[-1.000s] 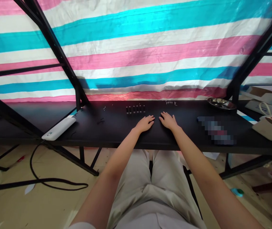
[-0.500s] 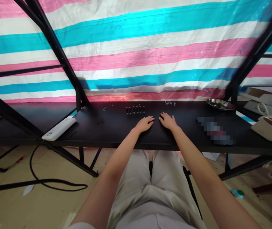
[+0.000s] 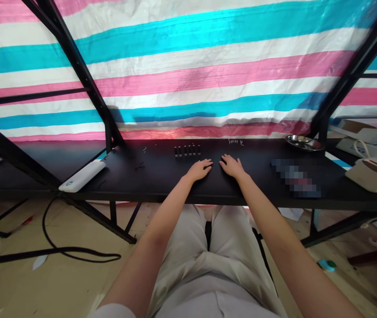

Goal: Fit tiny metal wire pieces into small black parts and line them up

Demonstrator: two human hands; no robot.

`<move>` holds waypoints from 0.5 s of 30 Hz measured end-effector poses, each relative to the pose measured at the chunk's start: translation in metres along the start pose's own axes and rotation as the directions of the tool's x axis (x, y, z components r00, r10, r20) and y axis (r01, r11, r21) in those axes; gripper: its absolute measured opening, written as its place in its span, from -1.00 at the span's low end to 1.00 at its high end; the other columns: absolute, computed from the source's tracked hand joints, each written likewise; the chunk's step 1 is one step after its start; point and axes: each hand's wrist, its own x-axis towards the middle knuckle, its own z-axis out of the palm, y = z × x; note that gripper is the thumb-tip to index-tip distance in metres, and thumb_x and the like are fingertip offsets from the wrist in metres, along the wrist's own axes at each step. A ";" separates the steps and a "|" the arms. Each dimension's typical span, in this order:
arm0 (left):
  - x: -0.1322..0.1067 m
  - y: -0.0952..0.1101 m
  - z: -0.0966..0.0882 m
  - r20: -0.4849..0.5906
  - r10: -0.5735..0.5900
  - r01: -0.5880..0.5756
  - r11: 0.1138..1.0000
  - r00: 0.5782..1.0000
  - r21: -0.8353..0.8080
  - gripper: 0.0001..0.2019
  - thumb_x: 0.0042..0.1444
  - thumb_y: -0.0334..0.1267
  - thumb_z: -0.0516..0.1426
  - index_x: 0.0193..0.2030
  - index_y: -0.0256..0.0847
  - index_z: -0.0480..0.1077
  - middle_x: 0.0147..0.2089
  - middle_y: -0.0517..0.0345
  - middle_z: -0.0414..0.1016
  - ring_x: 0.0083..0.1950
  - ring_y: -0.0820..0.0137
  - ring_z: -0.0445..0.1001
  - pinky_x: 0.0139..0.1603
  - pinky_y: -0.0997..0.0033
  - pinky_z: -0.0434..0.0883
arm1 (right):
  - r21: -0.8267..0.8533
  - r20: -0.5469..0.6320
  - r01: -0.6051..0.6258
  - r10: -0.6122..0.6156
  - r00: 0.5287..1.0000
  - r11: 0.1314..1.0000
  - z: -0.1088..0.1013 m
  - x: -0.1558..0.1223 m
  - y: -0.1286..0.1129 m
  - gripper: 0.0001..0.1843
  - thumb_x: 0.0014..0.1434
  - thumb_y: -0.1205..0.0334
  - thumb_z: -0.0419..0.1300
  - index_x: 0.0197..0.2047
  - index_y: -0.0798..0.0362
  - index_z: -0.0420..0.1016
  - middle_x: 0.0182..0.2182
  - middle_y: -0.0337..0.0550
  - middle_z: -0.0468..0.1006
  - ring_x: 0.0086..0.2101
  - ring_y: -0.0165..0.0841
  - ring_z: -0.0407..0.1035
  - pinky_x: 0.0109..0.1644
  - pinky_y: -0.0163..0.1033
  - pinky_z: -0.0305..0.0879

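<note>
My left hand (image 3: 199,170) lies flat on the black table (image 3: 162,181), fingers stretched out and holding nothing. Just beyond it stands a row of several small dark cylinders with pale ends (image 3: 187,150), too small to name surely. To its right, my right hand (image 3: 232,166) also rests palm down on the tabletop, fingers apart and with nothing in it. Behind that hand lies a row of several tiny whitish pieces (image 3: 235,141), whose kind I cannot make out. A gap separates the two hands.
A white oblong device (image 3: 82,176) sits at the left, near a black cable (image 3: 46,221). On the right are a shiny metal dish (image 3: 303,142), a blurred-out flat item (image 3: 296,179) and a beige bag (image 3: 370,176). Black metal posts (image 3: 85,79) frame the striped sheet (image 3: 208,66).
Both hands stay resting on the table in the same pose. Only the view has shifted very slightly.
</note>
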 end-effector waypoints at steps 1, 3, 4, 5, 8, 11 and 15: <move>0.000 0.000 0.000 0.000 0.001 -0.001 1.000 1.000 -0.002 -0.61 0.21 -0.24 -0.05 0.15 -0.12 0.31 0.27 0.14 0.20 0.31 0.36 0.14 0.35 0.21 0.00 | 0.001 0.002 0.001 -0.001 1.000 1.000 0.000 -0.001 0.000 -0.49 0.28 0.09 -0.14 0.25 0.04 0.16 0.28 -0.04 0.07 0.26 -0.24 -0.10 0.27 0.17 -0.24; 0.001 0.000 0.001 -0.001 0.005 -0.005 1.000 1.000 -0.005 -0.61 0.20 -0.25 -0.04 0.15 -0.14 0.31 0.27 0.13 0.20 0.31 0.36 0.14 0.34 0.22 0.01 | 0.000 0.002 0.002 -0.002 1.000 1.000 -0.001 -0.002 -0.001 -0.49 0.28 0.09 -0.14 0.25 0.03 0.16 0.28 -0.05 0.07 0.26 -0.25 -0.10 0.27 0.16 -0.24; 0.001 -0.001 0.001 -0.003 0.006 -0.006 1.000 1.000 -0.007 -0.61 0.20 -0.25 -0.04 0.15 -0.14 0.32 0.27 0.13 0.20 0.31 0.36 0.14 0.34 0.23 0.01 | -0.001 0.003 0.002 -0.002 1.000 1.000 -0.001 -0.003 -0.001 -0.49 0.28 0.09 -0.14 0.25 0.02 0.16 0.28 -0.05 0.07 0.26 -0.25 -0.10 0.27 0.16 -0.23; 0.001 -0.001 0.001 -0.005 0.008 -0.008 1.000 1.000 -0.009 -0.62 0.20 -0.25 -0.04 0.15 -0.15 0.32 0.27 0.12 0.21 0.30 0.36 0.15 0.34 0.23 0.02 | -0.001 0.003 0.001 -0.001 1.000 1.000 -0.001 -0.003 -0.001 -0.49 0.28 0.09 -0.14 0.25 0.01 0.16 0.28 -0.05 0.07 0.26 -0.25 -0.10 0.27 0.16 -0.23; 0.001 -0.002 0.001 -0.013 0.012 -0.012 1.000 1.000 -0.021 -0.62 0.20 -0.25 -0.03 0.14 -0.17 0.33 0.26 0.10 0.23 0.30 0.34 0.16 0.34 0.22 0.02 | 0.005 0.001 0.001 -0.001 1.000 1.000 -0.001 -0.002 0.000 -0.50 0.28 0.09 -0.14 0.24 0.00 0.17 0.28 -0.05 0.08 0.26 -0.24 -0.09 0.27 0.16 -0.24; 0.001 -0.004 0.001 -0.027 0.014 -0.015 0.999 1.000 -0.038 -0.63 0.19 -0.26 -0.02 0.12 -0.17 0.35 0.24 0.11 0.25 0.29 0.34 0.18 0.33 0.23 0.04 | 0.013 -0.004 0.003 -0.003 1.000 1.000 0.000 -0.002 0.000 -0.50 0.27 0.09 -0.13 0.24 0.01 0.18 0.28 -0.04 0.08 0.26 -0.23 -0.08 0.27 0.18 -0.25; 0.001 -0.006 0.003 -0.082 0.025 -0.033 0.995 0.996 -0.099 -0.67 0.17 -0.28 0.00 0.05 -0.18 0.42 0.18 0.13 0.34 0.24 0.37 0.26 0.30 0.33 0.13 | 0.017 -0.020 0.006 -0.005 1.000 1.000 0.002 -0.002 0.001 -0.51 0.27 0.09 -0.13 0.22 0.01 0.21 0.27 -0.05 0.10 0.25 -0.23 -0.07 0.26 0.17 -0.23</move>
